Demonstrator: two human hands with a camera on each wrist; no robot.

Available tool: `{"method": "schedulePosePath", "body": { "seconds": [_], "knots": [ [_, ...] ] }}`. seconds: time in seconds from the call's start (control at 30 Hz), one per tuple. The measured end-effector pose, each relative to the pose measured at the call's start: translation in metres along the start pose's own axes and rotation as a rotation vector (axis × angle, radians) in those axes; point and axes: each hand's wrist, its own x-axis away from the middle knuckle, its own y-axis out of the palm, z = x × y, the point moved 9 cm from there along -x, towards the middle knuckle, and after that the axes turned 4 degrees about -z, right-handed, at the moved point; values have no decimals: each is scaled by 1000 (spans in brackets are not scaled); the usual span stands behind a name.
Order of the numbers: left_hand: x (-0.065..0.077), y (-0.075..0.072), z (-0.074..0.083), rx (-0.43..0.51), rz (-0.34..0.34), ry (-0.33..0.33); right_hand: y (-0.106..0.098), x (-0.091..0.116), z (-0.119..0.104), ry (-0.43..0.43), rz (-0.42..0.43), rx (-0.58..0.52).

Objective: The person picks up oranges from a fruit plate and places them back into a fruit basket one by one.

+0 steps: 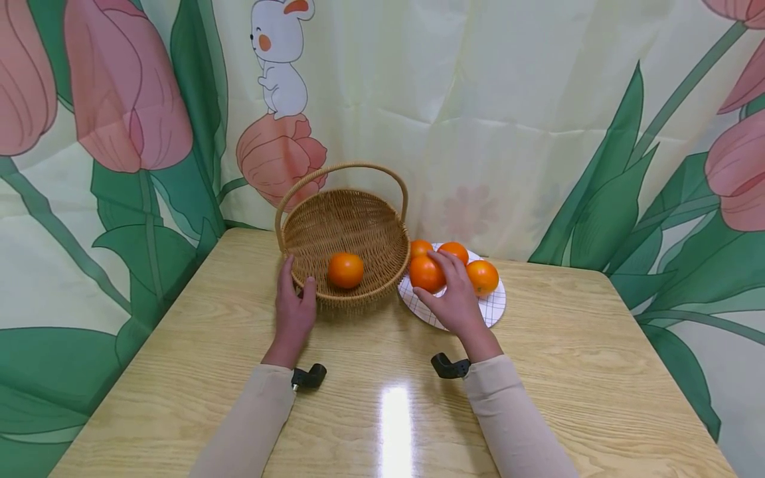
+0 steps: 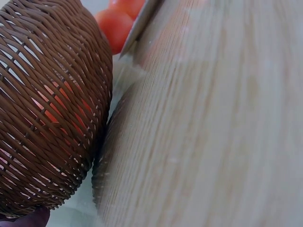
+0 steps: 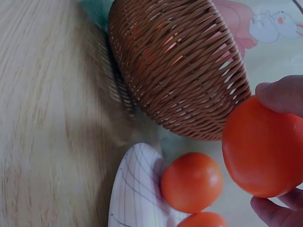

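Observation:
A brown wicker basket with an arched handle stands on the table, its opening facing me. One orange lies inside it, glimpsed through the weave in both wrist views. My left hand holds the basket's front left rim; only a fingertip shows in the left wrist view. My right hand grips another orange between thumb and fingers, just right of the basket and above the white checked plate. Several more oranges rest on that plate, partly behind my right hand.
The wooden table reaches back to a curtain printed with tulips and a rabbit. Basket and plate sit close together near the table's back edge. A black wrist-worn device sticks out from the right sleeve, a similar one from the left.

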Motion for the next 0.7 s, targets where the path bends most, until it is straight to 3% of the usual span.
{"method": "schedulePosePath", "body": {
  "seconds": [0.7],
  "knots": [
    [-1,0,-4,-11,2,7,-5,-1,-18,-29,28,-7]
  ]
}}
